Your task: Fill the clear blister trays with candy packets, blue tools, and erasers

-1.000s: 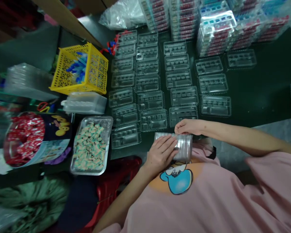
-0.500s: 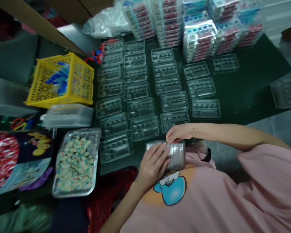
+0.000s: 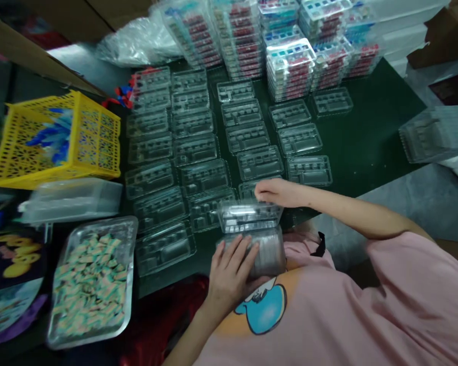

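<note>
The right hand [image 3: 280, 193] had its fingers curled and, as far as showed, pinched on the upper edge of a tilted tray [image 3: 248, 216]; the fingertips themselves were partly hidden. From those fingers the tray lay toward seven o'clock, its long axis running roughly nine to three. The tray stack [image 3: 270, 254] sat at six o'clock below it, against the shirt, clasped by the left hand [image 3: 229, 272], whose fingers stretched over its face from eight o'clock. The right hand was nearer the tray's edge; whether the left fingertips touched its lower side could not be told. Laid-out trays [image 3: 259, 162] spread from ten to one o'clock.
</note>
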Tool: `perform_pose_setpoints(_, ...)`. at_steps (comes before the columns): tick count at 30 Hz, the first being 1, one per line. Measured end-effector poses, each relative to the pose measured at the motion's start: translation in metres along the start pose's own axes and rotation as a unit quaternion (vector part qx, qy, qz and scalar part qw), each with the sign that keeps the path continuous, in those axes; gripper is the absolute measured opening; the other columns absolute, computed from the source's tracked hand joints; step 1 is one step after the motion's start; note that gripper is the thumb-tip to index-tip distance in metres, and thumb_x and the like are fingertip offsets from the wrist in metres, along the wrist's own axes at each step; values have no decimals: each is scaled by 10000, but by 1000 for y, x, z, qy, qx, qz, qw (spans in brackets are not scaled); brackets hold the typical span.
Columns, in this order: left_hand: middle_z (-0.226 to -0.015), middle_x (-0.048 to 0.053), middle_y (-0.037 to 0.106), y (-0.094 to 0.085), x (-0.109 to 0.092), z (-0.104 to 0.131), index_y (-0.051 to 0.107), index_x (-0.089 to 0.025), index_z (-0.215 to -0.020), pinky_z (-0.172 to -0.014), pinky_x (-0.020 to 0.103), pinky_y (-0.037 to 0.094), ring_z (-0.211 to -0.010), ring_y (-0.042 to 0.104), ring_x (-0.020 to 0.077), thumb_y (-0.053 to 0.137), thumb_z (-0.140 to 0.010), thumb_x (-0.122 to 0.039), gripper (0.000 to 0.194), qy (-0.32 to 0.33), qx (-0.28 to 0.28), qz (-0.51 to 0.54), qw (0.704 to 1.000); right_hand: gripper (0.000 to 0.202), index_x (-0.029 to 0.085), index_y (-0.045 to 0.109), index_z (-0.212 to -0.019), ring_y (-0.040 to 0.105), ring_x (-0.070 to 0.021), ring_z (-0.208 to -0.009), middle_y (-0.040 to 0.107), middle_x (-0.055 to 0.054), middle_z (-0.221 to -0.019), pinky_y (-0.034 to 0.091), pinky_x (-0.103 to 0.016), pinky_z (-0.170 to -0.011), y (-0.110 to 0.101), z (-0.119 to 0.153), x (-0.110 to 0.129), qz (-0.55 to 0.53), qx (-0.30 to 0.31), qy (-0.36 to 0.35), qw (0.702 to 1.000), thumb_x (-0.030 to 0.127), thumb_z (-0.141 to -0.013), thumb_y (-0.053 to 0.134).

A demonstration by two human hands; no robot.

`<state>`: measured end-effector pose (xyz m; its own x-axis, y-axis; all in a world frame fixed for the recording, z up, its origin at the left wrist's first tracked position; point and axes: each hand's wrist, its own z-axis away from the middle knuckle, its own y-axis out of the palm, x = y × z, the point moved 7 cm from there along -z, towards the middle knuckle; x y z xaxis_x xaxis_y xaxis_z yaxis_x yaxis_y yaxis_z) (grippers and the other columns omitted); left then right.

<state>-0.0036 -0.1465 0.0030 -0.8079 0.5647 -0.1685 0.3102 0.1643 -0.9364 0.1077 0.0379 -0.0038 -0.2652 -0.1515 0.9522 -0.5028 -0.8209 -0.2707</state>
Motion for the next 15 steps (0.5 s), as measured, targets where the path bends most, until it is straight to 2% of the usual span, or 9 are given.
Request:
perform_pose_setpoints(3, -1217, 149, 647, 0, 0, -4, 595, -212, -1247, -1125, 497, 244, -1239, 529, 333, 654, -782, -523, 562, -16, 4, -7, 1000, 143, 168, 548, -801, 528, -115, -717, 615, -18, -816, 426, -256, -702, -66, 37, 19, 18, -81, -13, 996, 244, -895, 471)
perform_pose_setpoints(6, -1198, 157, 652, -3, 2, -9, 602, -197, -1216, -1118, 497, 258, -1208, 549, 331, 648, -778, -543, 560, -29, 0, -2, 1000, 160, 182, 570, -806, 546, -126, -741, 645, -38, -831, 448, -270, -733, -152, 86, 8, 69, -174, 61, 980, 306, -894, 521)
perform_pose_setpoints(9, -1188, 154, 657, -6, 4, -14, 597, -192, -1210, -1116, 487, 265, -1199, 555, 323, 650, -779, -536, 554, -20, -6, 3, 1000, 167, 174, 595, -765, 554, -121, -738, 645, -47, -802, 443, -284, -760, -239, 129, -37, 129, -259, 185, 939, 277, -884, 540)
perform_pose_setpoints(11, -1182, 150, 660, -6, 5, -16, 596, -193, -1207, -1114, 481, 270, -1193, 559, 318, 661, -781, -504, 532, -12, -3, -2, 1000, 159, 161, 611, -751, 543, -113, -694, 636, -46, -754, 435, -297, -747, -285, 145, -78, 141, -271, 262, 915, 235, -874, 545)
perform_pose_setpoints(13, -1172, 145, 665, -6, 5, -17, 603, -196, -1195, -1111, 475, 276, -1175, 571, 313, 653, -793, -472, 490, -10, -2, -4, 1000, 149, 140, 636, -742, 534, -116, -660, 626, -47, -704, 431, -319, -734, -320, 151, -121, 147, -259, 342, 891, 203, -856, 563)
perform_pose_setpoints(15, -1162, 144, 669, -6, 6, -18, 613, -201, -1178, -1107, 479, 280, -1161, 578, 311, 619, -820, -451, 437, -26, -11, 2, 1000, 126, 117, 664, -771, 548, -136, -679, 638, -66, -723, 434, -339, -746, -345, 151, -152, 172, -265, 387, 866, 184, -839, 582)
